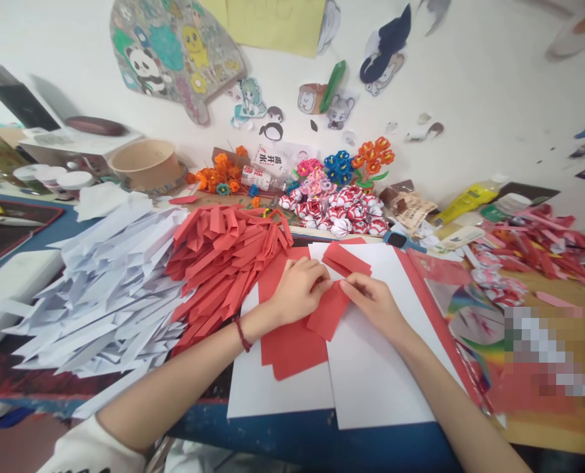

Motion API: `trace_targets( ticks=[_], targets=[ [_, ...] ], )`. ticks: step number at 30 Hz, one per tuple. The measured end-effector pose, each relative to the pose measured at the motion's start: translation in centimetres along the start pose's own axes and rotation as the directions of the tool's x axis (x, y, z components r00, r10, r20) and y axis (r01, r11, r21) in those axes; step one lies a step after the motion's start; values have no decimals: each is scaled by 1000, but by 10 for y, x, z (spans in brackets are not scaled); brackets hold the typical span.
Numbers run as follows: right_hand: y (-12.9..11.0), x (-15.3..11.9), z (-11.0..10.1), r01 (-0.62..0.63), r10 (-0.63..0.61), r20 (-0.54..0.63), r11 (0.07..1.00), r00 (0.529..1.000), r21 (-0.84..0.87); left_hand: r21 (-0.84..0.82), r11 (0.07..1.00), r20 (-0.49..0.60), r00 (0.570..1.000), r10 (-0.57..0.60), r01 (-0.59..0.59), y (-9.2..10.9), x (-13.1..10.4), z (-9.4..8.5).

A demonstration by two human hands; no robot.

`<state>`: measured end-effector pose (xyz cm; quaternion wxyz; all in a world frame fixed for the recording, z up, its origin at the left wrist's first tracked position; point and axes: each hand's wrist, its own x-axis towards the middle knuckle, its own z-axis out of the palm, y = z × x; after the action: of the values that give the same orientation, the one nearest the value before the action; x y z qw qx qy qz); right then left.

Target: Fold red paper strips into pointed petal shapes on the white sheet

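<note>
Both hands meet over white sheets (pixel 381 381) at the middle of the table. My left hand (pixel 300 289) has its fingers curled on the upper left edge of a small red paper piece (pixel 329 315). At that piece's top corner, my right hand (pixel 369 295) pinches the paper between thumb and fingers. Larger red sheets (pixel 297 355) lie under my left hand. Just above the fingers rests a folded red paper (pixel 346 259). Left of the hands is a heap of folded red strips (pixel 218 263), beside a large pile of folded white strips (pixel 119 289).
Paper flowers (pixel 342 203) stand along the wall behind the sheets. A round tan container (pixel 142 161) and white jars are at the back left. Red and pink scraps (pixel 543 243) and a yellow bottle (pixel 470 197) lie at the right. Scissors (pixel 6 220) rest far left.
</note>
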<state>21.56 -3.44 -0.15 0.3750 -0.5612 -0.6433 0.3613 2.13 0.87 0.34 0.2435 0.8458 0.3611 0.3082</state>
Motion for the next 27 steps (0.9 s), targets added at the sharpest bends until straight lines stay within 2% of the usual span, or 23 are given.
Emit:
trace_targets(
  ticks=[4, 8, 12, 17, 27],
  targets=[
    [-3, -3, 0, 50, -50, -35, 998, 998, -24, -65, 997, 10, 1000, -28, 29, -1, 0, -1],
    [-5, -5, -1, 63, -65, -60, 997, 996, -32, -176, 984, 10, 1000, -9, 10, -2, 0, -2],
    [-7, -4, -1, 6, -6, 4, 1000, 1000, 21, -220, 975, -10, 1000, -5, 3, -1, 0, -4],
    [-10, -6, -2, 13, -12, 90, 1000, 996, -8, -254, 967, -40, 999, -28, 17, 1, -1, -6],
    [-5, -9, -4, 41, -34, 144, 998, 989, -40, -307, 952, -13, 1000, -17, 12, 3, -2, -6]
  ],
)
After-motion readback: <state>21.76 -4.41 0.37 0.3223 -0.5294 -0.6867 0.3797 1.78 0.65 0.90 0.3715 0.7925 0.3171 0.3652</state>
